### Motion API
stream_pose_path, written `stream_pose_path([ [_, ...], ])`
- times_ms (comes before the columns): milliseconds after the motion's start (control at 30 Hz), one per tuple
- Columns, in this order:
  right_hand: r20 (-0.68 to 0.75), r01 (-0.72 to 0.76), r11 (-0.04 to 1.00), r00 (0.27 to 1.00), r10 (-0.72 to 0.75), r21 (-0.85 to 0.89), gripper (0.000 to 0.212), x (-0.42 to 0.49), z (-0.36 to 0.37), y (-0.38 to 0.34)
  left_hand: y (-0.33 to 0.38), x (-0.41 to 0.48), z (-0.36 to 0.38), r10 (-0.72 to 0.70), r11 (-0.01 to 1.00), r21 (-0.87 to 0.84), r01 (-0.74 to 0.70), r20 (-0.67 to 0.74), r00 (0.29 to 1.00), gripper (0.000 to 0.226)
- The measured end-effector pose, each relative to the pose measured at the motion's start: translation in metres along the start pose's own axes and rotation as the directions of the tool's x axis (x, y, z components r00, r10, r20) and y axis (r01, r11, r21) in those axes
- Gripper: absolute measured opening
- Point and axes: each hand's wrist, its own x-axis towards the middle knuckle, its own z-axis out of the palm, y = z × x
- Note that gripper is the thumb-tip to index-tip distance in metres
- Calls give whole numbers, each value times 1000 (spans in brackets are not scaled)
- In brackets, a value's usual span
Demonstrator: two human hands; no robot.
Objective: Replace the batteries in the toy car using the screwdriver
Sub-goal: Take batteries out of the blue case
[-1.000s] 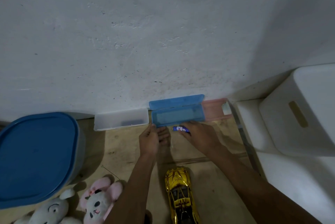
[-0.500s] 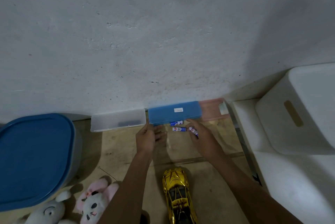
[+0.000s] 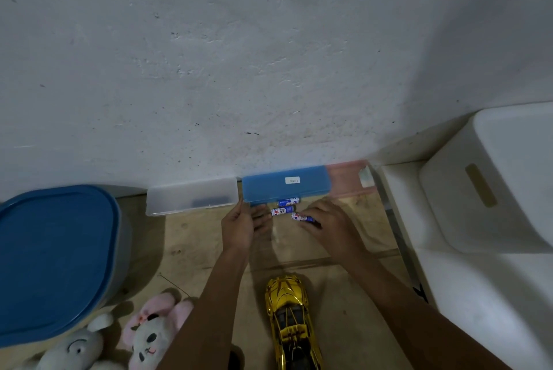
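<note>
R hand [image 3: 332,224] is pinching a blue-white cylindrical battery [image 3: 299,216] over scuffed beige wood floor [image 3: 194,250]; L hand [image 3: 242,226] is gripping blue plastic case [image 3: 284,187] against rough white wall [image 3: 269,55]; shiny gold toy car [image 3: 288,318] is sitting b/w forearms.

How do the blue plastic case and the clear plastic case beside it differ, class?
The blue plastic case is opaque; the clear plastic case is see-through, with a dark item showing inside. The blue case bears a small white label; the clear case shows none. Blue-and-white batteries lie just before the blue case, none before the clear case. Both are long, rectangular and sit side by side at the foot of the wall.
</note>
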Motion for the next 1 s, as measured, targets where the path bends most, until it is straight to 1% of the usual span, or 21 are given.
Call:
stream_pose_path([
  [67,14,6,998,1000,-7,59,18,-2,1,2,-1,1,-1,-3,1000,-4,3,1,1000,34],
  [100,29,32,997,999,-34,66,17,-1,2,1,-1,1,-1,-4,1000,-4,4,2,1000,35],
  [167,62,133,991,989,-134,23,16,3,4,-4,0,1,0,-7,1000,-4,7,2,1000,35],
  [200,71,181,983,981,-180,-11,19,6,5,-7,0,1,0,-9,1000,-9,9,2,1000,35],
  [233,73,214,976,975,-210,-45,20,10,7,-10,0,0,1,-11,1000,-17,11,1,1000,34],
  [300,54,236,965,972,-231,-119,14,17,12,-13,1,0,1,-10,1000,-27,10,-3,1000,33],
  [367,33,207,960,978,-204,-189,11,22,15,-15,1,1,1,-5,1000,-20,5,-6,1000,32],
  [433,16,181,954,983,-182,-238,18,24,16,-14,2,2,2,-5,1000,-12,5,-3,1000,31],
  [500,3,172,943,984,-179,-284,30,23,15,-14,4,0,2,-14,1000,-16,14,12,1000,31],
  [567,-39,144,935,986,-165,-325,39,20,10,-12,5,-2,2,-12,999,-32,13,31,999,32],
  [633,-100,100,930,985,-144,-354,40,19,5,-9,3,-4,4,17,1000,-21,-17,18,1000,32],
  [700,-115,64,932,987,-112,-357,37,22,3,-5,-2,-4,5,65,998,14,-65,-22,998,32],
  [767,-91,40,938,993,-76,-345,36,24,3,-2,-5,-3,6,97,995,28,-96,-54,994,35],
  [900,-87,-7,946,996,-22,-324,35,23,5,-3,-6,-1,6,85,996,-7,-86,-70,994,37],
  [1000,-83,-47,956,996,23,-290,39,21,7,-7,-6,0,6,88,996,9,-87,-71,994,38],
])
